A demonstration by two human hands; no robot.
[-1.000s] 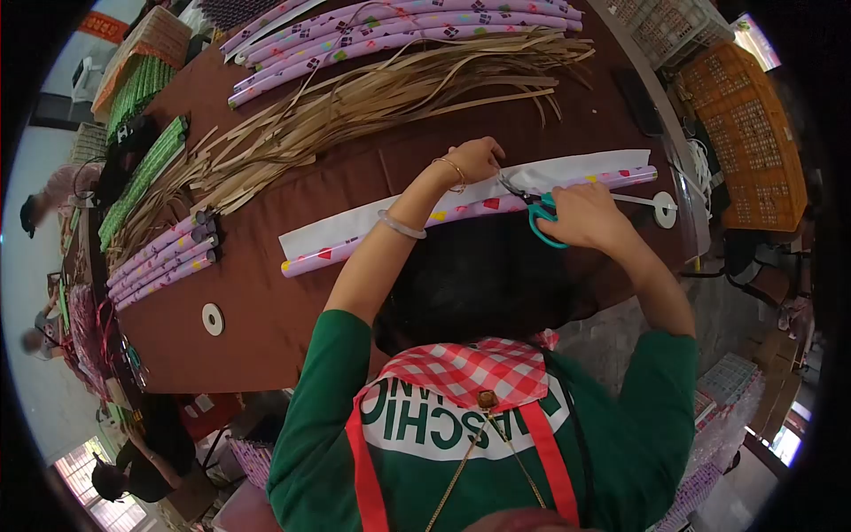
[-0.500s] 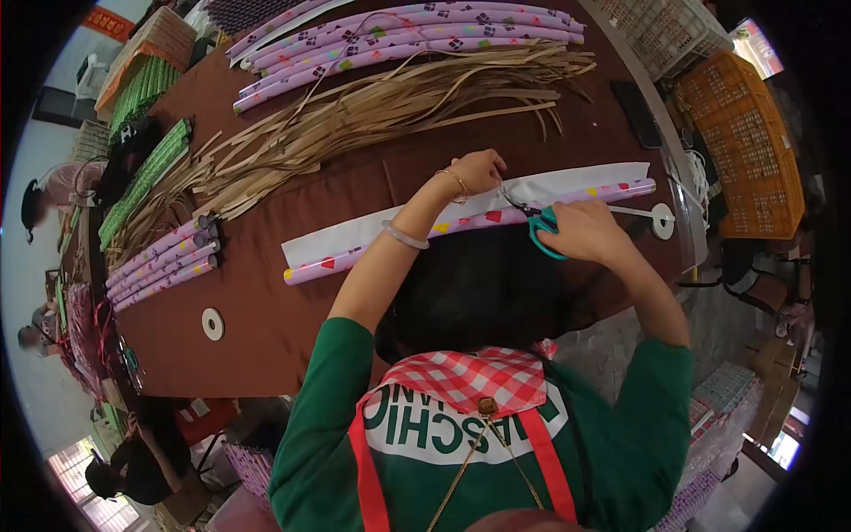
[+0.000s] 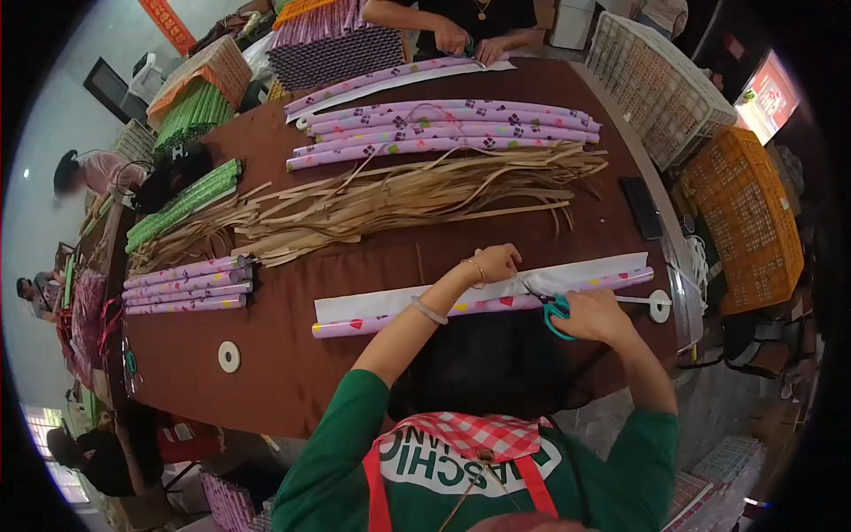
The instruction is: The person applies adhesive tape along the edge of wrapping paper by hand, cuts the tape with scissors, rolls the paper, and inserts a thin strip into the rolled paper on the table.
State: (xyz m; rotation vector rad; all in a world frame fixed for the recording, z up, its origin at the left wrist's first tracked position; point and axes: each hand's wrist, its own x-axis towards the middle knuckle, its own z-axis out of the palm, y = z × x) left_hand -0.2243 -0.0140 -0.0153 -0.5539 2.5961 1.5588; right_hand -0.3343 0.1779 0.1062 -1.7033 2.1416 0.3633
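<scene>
A roll of purple patterned wrapping paper [image 3: 479, 305] lies across the near part of the table, its white underside [image 3: 363, 308] spread along the far edge. My right hand [image 3: 596, 316] grips teal-handled scissors [image 3: 558, 321], whose blades point left over the roll toward my left hand. My left hand [image 3: 496, 263] hangs above the white sheet with its fingers curled together near the blade tips; what they hold, if anything, I cannot make out. A white tape reel [image 3: 659, 306] sits right of my right hand, a pale strip running from it toward the roll.
Beyond lie flat brown strips [image 3: 399, 195] and bundled purple rolls [image 3: 443, 129]. More purple rolls [image 3: 186, 288], green rolls [image 3: 186, 202] and another reel [image 3: 229, 357] are leftward. A phone [image 3: 640, 207] lies near the right edge. A co-worker's hands [image 3: 452, 37] use scissors across the table.
The view has tilted up, so the table sits lower and the co-worker across it shows. My hands and the scissors keep nearly the same place over the roll.
</scene>
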